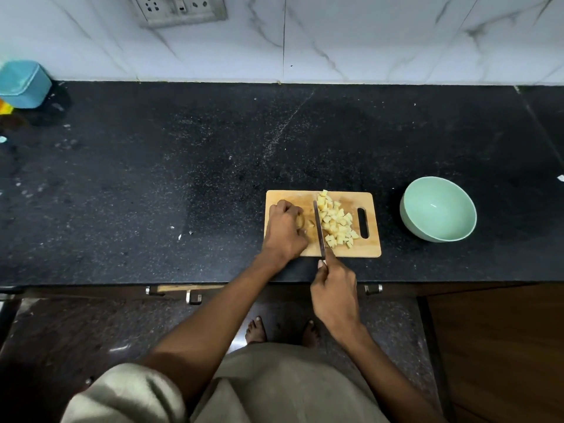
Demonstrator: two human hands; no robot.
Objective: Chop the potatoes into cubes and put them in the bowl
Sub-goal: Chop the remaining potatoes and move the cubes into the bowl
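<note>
potato half diced on board, bowl unfilled

head view: wooden cutting board lying flat on black speckled counter, near the front edge; handle slot at its right end; left hand curled knuckles-up over the left part of the board, fingers closed down on an uncut potato piece, only a sliver of it showing under the fingertips; a small offcut just beside it toward the blade; right hand off the board's near edge, wrapped tight around the knife handle, forefinger stretched along the top; handle itself hidden inside the fist; knife blade running away from the body across the board, edge down, standing between the held piece and the heap; potato cubes piled pale yellow on the right half of the board, touching the blade's right side, stretching from far edge almost to near edge; one cube poking over the far rim; mint green bowl to the right of the board, apart from it, upright, nothing visible inside; blue container at far left against the white marble wall; socket plate on the wall above; bare feet on dark floor below the counter edge.
</note>
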